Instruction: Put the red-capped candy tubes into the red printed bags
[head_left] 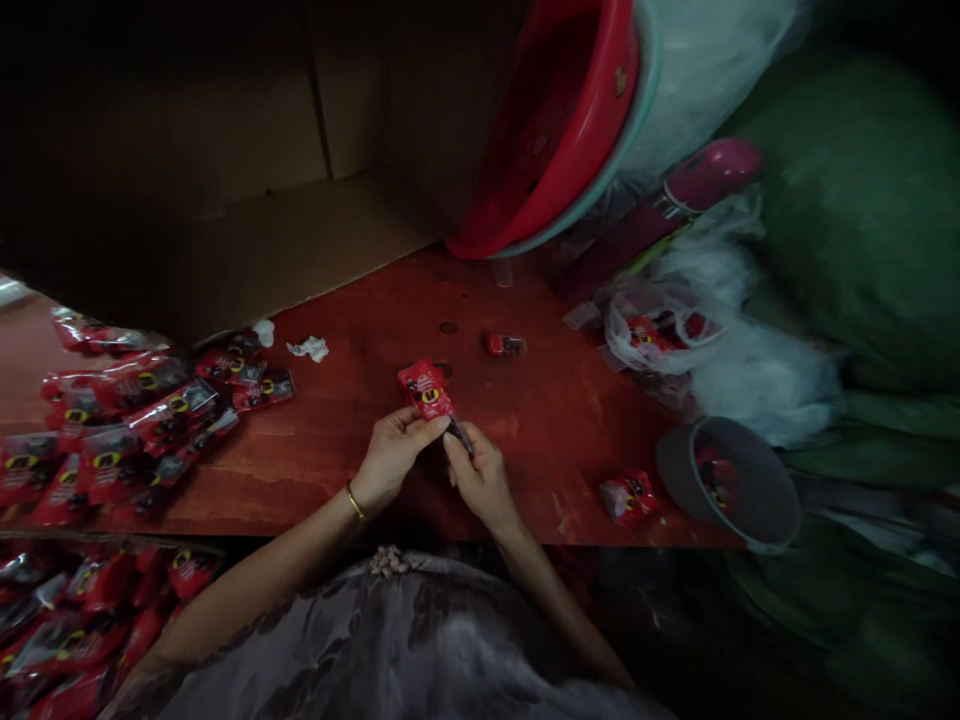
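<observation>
A small red plastic packet [424,388] with a yellow-and-black oval mark is pinched by my left hand [394,450], which wears a gold bangle. At the packet's lower right end, my right hand [476,470] closes on a narrow dark piece [459,436]. I cannot tell whether this piece is part of the packet or a separate item. Both hands are close together above the red tabletop [337,440]. Beyond them lies a small red-and-clear item [505,345].
Similar packets [109,450] are heaped at left, with more in a box [82,610] below. A large carton [300,240] and a red basin [592,130] stand behind. Rightward are a purple flask [675,200], a plastic bag [660,320], a grey bowl [772,500] and another packet [628,497].
</observation>
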